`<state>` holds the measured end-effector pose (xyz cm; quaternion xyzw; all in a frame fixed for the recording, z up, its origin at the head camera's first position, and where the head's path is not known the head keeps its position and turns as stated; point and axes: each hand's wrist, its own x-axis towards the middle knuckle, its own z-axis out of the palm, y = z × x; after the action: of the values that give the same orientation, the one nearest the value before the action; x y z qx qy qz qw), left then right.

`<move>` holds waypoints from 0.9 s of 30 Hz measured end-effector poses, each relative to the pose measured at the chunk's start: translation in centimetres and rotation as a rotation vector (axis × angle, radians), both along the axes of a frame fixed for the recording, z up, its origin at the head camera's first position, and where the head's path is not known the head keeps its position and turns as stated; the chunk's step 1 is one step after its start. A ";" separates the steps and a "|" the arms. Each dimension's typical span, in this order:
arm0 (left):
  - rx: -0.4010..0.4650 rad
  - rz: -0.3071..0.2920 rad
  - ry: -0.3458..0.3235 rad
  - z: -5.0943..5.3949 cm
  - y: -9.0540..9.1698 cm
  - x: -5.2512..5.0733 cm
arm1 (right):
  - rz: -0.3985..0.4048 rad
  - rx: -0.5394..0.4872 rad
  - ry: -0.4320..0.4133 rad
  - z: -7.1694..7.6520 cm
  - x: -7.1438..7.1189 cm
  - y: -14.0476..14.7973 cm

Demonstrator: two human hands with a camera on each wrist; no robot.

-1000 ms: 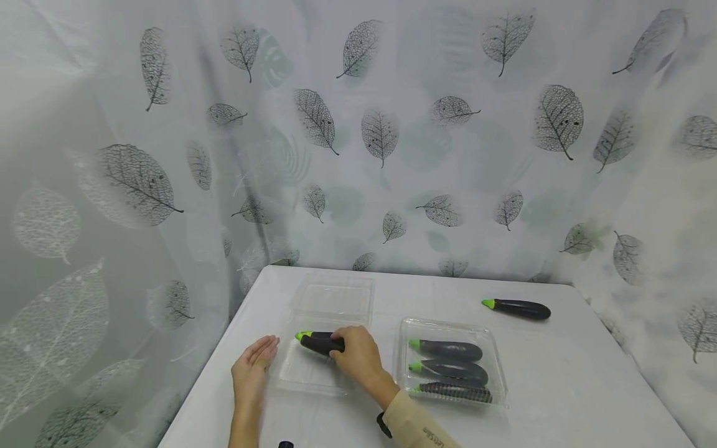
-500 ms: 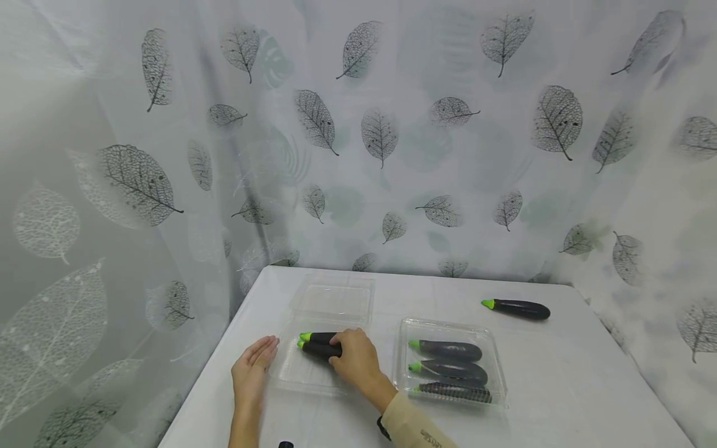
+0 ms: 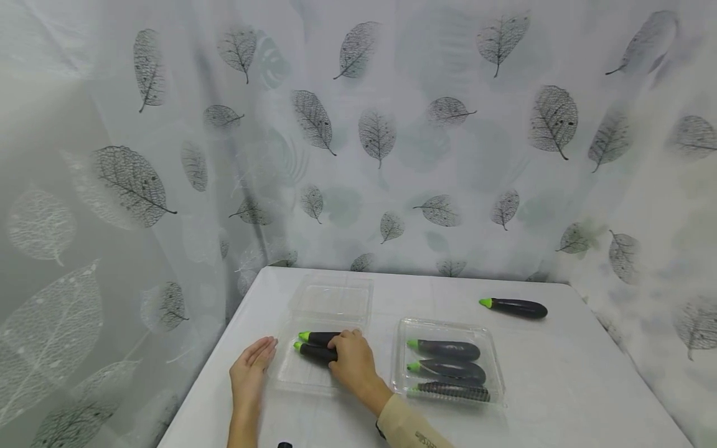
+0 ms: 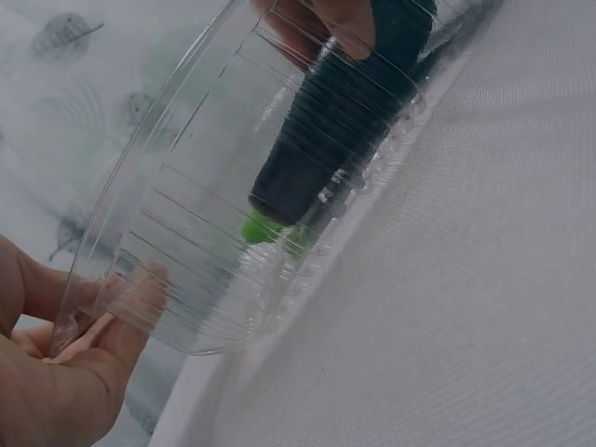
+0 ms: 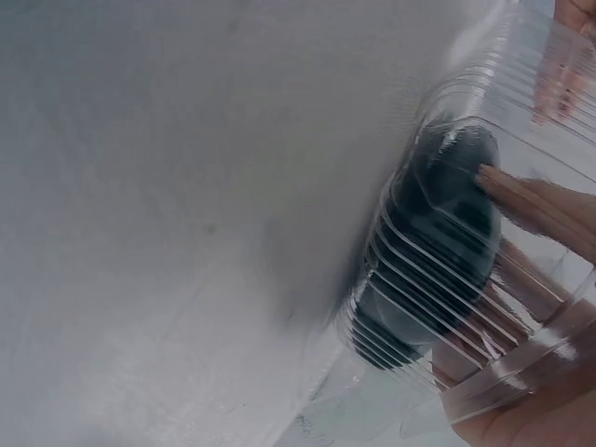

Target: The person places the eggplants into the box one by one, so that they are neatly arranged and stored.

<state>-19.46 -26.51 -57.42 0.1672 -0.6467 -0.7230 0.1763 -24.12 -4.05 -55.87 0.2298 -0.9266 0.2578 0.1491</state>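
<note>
An open clear container (image 3: 313, 382) holds two dark eggplants side by side, green stems pointing left. My right hand (image 3: 354, 364) grips the nearer eggplant (image 3: 316, 353) by its right end, and its fingers cover the right end of the farther one (image 3: 319, 338). In the right wrist view, a fingertip touches the dark eggplant (image 5: 433, 233) behind the ribbed wall. My left hand (image 3: 248, 376) rests against the container's left edge with fingers extended; in the left wrist view, the fingers of this hand (image 4: 65, 363) touch the clear rim (image 4: 116, 186).
To the right, another clear container (image 3: 495, 348) holds three eggplants (image 3: 450, 350). One loose eggplant (image 3: 518, 308) lies at the back right of the white table (image 3: 571, 386). A small black object (image 3: 284, 445) shows at the bottom edge. A leaf-print curtain hangs behind.
The nearer eggplant has been lowered and shifted toward the near side of the farther one, with my right hand still gripping it. My left hand has stayed at the container's edge.
</note>
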 end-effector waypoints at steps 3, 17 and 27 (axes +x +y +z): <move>0.001 0.004 -0.006 0.0 0.0 -0.1 | 0.003 0.000 -0.015 0.2 0.1 0.0; 0.010 0.025 -0.022 0.0 0.1 -0.3 | -0.009 -0.036 0.015 2.9 0.8 1.1; -0.017 0.052 -0.024 -0.1 0.2 -0.1 | 0.002 -0.124 0.046 5.9 1.7 3.2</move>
<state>-19.60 -26.33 -57.52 0.1910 -0.6503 -0.7106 0.1888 -22.46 -0.88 -49.95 0.2268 -0.9050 0.3092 0.1842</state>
